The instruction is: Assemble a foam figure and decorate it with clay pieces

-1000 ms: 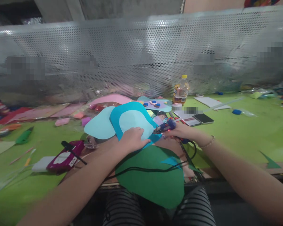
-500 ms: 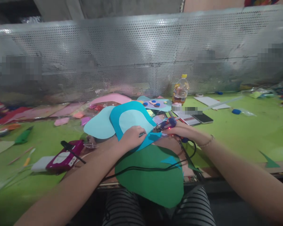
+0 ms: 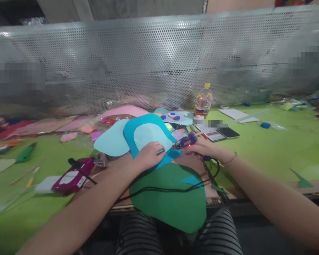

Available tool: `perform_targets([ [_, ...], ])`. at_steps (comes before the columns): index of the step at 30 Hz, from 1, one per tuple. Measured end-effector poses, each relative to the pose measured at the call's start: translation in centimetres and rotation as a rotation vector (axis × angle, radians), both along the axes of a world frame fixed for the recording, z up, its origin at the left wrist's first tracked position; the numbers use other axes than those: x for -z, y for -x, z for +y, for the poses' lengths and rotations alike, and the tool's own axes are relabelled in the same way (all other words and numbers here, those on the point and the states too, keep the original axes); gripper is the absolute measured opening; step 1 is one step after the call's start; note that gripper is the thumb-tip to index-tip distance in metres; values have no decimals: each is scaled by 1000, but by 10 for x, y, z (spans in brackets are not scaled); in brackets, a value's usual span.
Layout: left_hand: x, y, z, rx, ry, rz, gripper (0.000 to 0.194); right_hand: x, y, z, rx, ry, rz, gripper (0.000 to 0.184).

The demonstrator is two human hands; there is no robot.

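My right hand (image 3: 199, 146) grips a dark blue hot glue gun (image 3: 185, 141) with a small red light. A long clear glue stick (image 3: 228, 122) sticks out of its back. The gun's nozzle points left, at the right edge of a blue cut-out sheet (image 3: 128, 132). A pale blue shape (image 3: 146, 134) lies on that sheet. My left hand (image 3: 151, 155) has its fingers curled on the sheet's lower part, seeming to grip it; its fingertips are partly hidden. Below lies a large green cut-out (image 3: 167, 207), crossed by the black cord (image 3: 159, 190).
A magenta device (image 3: 73, 176) and white adapter (image 3: 46, 185) lie at left. Behind the sheets are a pink cut-out (image 3: 124, 112) and a drink bottle (image 3: 202, 102). A phone (image 3: 228, 132) rests at right. A perforated metal panel (image 3: 159, 63) borders the table's back.
The glue gun and my right hand have shifted very slightly left, with the nozzle still at the blue sheet's edge. My left hand stays in place.
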State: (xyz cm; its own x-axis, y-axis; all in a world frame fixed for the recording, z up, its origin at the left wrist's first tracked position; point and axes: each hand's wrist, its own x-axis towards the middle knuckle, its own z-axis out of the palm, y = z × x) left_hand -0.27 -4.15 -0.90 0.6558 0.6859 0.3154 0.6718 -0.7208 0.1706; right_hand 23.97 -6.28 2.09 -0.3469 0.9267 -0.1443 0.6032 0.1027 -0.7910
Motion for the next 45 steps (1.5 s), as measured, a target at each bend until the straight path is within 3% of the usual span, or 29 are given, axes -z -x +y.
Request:
perform_targets([
  [4,2,1,1,0,-2,10,21,0,-2,1,-48,-56,-16,29],
  [10,2,1,0,-6,23,5,26,0,-1,5,51,-46,-61,29],
  [14,0,-2,-4,35,86,30,42,0,-2,7,72,-28,6,29],
  [20,-2,-3,-9,100,234,220,58,-6,-5,5,190,-100,44,28],
  [24,-12,-3,-13,116,157,184,50,-6,-8,6,235,-158,128,28],
  [29,-14,-3,-16,22,34,98,50,-3,-11,11,260,-170,177,27],
  [33,-9,-2,-14,91,154,286,61,-3,-11,11,258,-165,183,27],
  [41,-11,-6,-19,182,319,366,63,-7,-8,7,229,-186,133,27],
  [43,-13,-2,-13,145,276,292,59,-7,-10,7,230,-186,115,29],
  [45,-13,6,-1,-12,165,173,57,-7,-12,7,224,-189,107,32],
])
